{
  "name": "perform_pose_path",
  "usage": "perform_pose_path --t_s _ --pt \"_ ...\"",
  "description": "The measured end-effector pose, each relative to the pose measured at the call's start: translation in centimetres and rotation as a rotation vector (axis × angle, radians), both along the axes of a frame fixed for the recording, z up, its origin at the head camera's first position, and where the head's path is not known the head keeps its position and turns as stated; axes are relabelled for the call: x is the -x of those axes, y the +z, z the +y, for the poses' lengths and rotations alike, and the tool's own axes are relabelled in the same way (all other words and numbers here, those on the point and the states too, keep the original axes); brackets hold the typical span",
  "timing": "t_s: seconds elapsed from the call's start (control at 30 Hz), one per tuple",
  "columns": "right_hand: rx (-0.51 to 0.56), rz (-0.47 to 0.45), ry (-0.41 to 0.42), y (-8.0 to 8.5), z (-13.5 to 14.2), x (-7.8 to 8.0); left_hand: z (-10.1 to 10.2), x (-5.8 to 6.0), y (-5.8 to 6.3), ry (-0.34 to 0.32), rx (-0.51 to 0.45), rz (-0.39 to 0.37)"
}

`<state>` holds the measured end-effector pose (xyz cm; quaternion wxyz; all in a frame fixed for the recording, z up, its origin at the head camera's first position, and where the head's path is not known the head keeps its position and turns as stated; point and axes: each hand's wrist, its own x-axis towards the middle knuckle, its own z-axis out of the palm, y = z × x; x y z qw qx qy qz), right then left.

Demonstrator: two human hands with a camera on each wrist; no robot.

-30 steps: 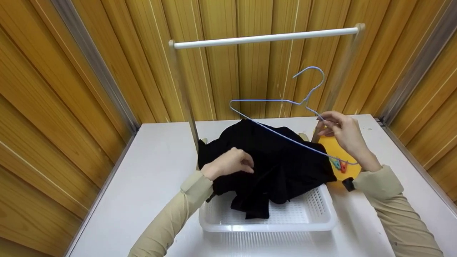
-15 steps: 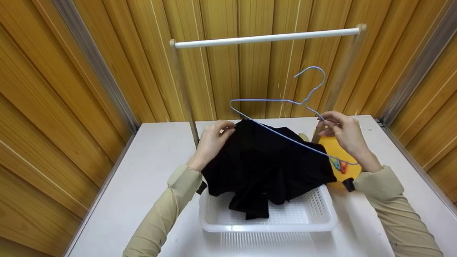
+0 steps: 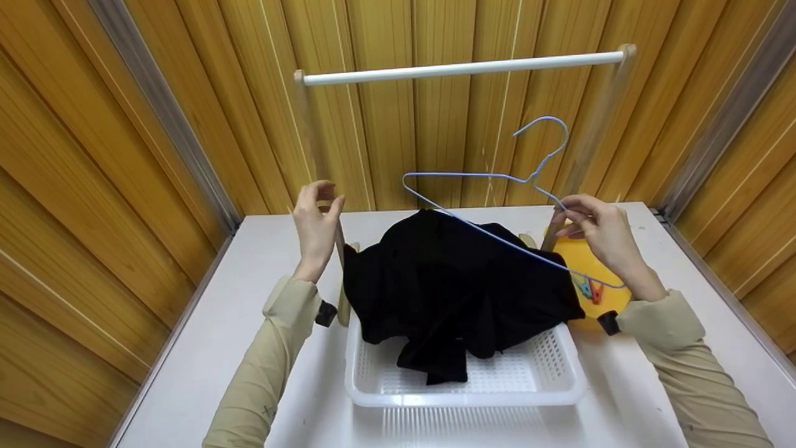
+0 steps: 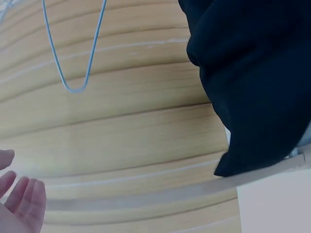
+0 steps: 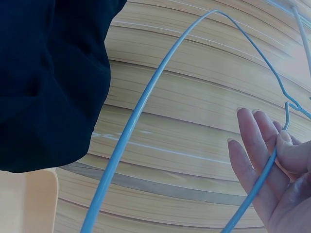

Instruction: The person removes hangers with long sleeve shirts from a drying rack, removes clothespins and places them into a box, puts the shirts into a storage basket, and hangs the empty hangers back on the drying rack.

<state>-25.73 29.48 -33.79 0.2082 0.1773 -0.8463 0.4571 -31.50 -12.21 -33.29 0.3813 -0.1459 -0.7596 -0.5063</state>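
My right hand (image 3: 594, 233) pinches a blue wire hanger (image 3: 497, 239) by one shoulder, between thumb and fingers in the right wrist view. The hanger's hook points up and its bottom bar slants in front of a black cloth garment (image 3: 460, 280). The garment lies heaped over a white plastic basket (image 3: 466, 398), and part of it hangs inside. My left hand (image 3: 317, 227) is raised by the rack's left post, left of the garment. Its fingers are loosely bent with nothing between them, as the left wrist view of the hand (image 4: 24, 204) also shows.
A rack with a white rail (image 3: 463, 68) and wooden posts stands behind the basket. Right of the garment is a yellow container (image 3: 612, 261) with clothespins (image 3: 596, 291). Wood-patterned panels (image 3: 249, 93) enclose the white table (image 3: 267, 249).
My left hand has moved from over the garment up and left, past the garment's edge to the rack's left post. The right hand and the hanger have hardly moved.
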Motion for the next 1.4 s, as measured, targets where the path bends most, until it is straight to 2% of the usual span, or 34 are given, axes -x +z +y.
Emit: perform_pose_path --t_s 0.2,0.33,0.53,0.7,0.77,0.9,1.03,1.27,1.4 --pt "-0.011 0.004 -0.011 0.1 0.0 0.0 -1.0 0.9 -0.3 0.087 -0.033 -0.020" --pt "-0.016 0.018 -0.017 0.1 0.0 0.0 -1.3 1.7 -0.5 0.101 -0.020 -0.080" --pt "-0.023 0.018 -0.021 0.1 0.2 -0.1 -1.4 2.8 -0.4 0.056 -0.039 -0.206" --pt "-0.035 0.019 -0.028 0.3 0.2 -0.2 -1.5 3.2 -0.1 -0.034 -0.085 -0.297" --pt "-0.038 0.024 -0.032 0.5 0.3 -0.2 -1.3 2.5 0.6 -0.081 -0.112 -0.326" --pt "-0.040 0.023 -0.042 0.7 0.3 -0.2 -1.5 2.7 0.5 -0.118 -0.131 -0.342" --pt "-0.031 0.005 -0.054 1.1 0.2 -0.1 -1.9 3.7 -0.2 -0.075 -0.121 -0.327" --pt "0.000 0.019 -0.042 2.1 0.2 -0.1 -1.9 3.9 -0.3 -0.035 -0.131 -0.306" --pt "0.026 0.033 -0.051 3.0 0.5 -0.2 -1.9 4.0 -0.5 -0.023 -0.139 -0.266"
